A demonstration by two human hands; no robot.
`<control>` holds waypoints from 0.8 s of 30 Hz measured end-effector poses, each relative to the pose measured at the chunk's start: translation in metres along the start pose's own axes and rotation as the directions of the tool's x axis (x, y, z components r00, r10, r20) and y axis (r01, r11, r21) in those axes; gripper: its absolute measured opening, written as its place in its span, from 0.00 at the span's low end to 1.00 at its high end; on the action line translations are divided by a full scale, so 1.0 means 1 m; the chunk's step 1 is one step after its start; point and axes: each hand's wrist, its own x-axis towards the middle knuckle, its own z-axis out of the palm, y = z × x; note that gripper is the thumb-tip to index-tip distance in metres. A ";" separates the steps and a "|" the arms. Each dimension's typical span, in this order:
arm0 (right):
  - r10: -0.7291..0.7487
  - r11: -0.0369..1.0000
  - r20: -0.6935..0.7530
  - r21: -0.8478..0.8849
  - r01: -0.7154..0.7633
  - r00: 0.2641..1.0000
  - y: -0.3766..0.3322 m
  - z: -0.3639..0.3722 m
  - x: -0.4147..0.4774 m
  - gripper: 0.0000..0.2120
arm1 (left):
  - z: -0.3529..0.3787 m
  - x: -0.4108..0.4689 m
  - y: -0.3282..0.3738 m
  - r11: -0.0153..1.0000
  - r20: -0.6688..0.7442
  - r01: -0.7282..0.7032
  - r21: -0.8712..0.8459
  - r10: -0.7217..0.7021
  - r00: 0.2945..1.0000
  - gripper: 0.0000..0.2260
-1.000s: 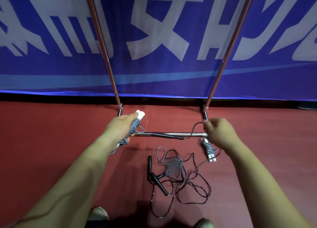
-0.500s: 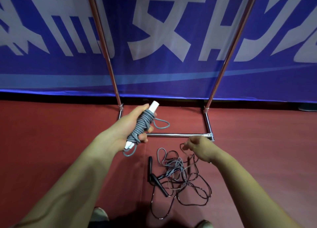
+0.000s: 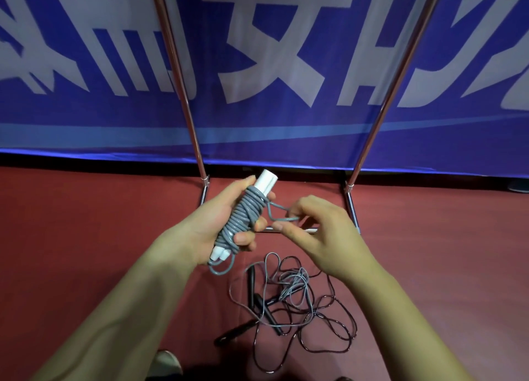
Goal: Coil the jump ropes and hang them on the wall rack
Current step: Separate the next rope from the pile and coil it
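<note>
Gripping the coil [image 3: 242, 221], left hand [image 3: 210, 223] curled fully round it. Right hand [image 3: 320, 233] pinched its loop [image 3: 275, 208] beside left fingers. Tangled ropes [image 3: 294, 292] lay below right hand.

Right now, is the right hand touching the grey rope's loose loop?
Touching: the head view shows the right hand pinching the loop of the grey rope.

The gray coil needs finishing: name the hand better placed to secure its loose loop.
Right. The right hand pinches the loop; the left hand is occupied gripping the coil.
</note>
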 end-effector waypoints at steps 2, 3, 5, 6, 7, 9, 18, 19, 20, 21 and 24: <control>0.034 0.995 -0.059 0.097 -0.028 0.998 -0.002 0.000 0.002 0.20 | 0.005 -0.001 -0.003 0.989 -0.040 -0.031 0.141 0.037 0.999 0.24; 0.082 0.980 -0.096 0.189 -0.063 0.992 -0.004 -0.001 0.002 0.20 | 0.008 -0.003 -0.004 0.974 -0.054 -0.066 0.217 0.079 0.995 0.25; 0.192 0.913 -0.135 0.387 -0.126 0.972 -0.007 -0.005 0.006 0.20 | 0.012 -0.005 -0.007 0.924 -0.043 -0.176 0.340 0.202 0.979 0.22; 0.224 0.879 -0.143 0.457 -0.136 0.964 -0.007 -0.008 0.008 0.18 | 0.013 -0.006 -0.009 0.887 -0.019 -0.231 0.399 0.260 0.965 0.20; 0.231 0.860 -0.150 0.493 -0.130 0.961 -0.008 -0.011 0.009 0.14 | 0.013 -0.006 -0.010 0.843 0.007 -0.271 0.465 0.302 0.953 0.19; 0.205 0.856 -0.133 0.504 -0.112 0.970 -0.006 -0.015 0.009 0.07 | 0.012 -0.006 -0.013 0.759 0.031 -0.301 0.578 0.348 0.937 0.18; 0.294 0.855 0.074 0.426 -0.297 0.953 0.008 -0.009 0.004 0.08 | 0.013 0.000 -0.014 0.622 -0.007 -0.323 0.713 0.467 0.884 0.16; 0.297 0.847 0.095 0.432 -0.308 0.950 0.008 -0.010 0.004 0.07 | 0.013 -0.001 -0.013 0.598 -0.025 -0.306 0.740 0.480 0.877 0.14; 0.302 0.835 0.107 0.451 -0.317 0.947 0.008 -0.011 0.004 0.06 | 0.014 -0.001 -0.013 0.577 -0.043 -0.288 0.764 0.491 0.870 0.12; 0.303 0.829 0.109 0.460 -0.318 0.947 0.008 -0.013 0.003 0.05 | 0.015 -0.002 -0.013 0.560 -0.058 -0.269 0.783 0.497 0.866 0.12; 0.271 0.894 0.076 0.351 -0.280 0.960 0.003 -0.014 0.001 0.05 | 0.018 0.000 -0.015 0.575 -0.105 -0.230 0.785 0.489 0.866 0.11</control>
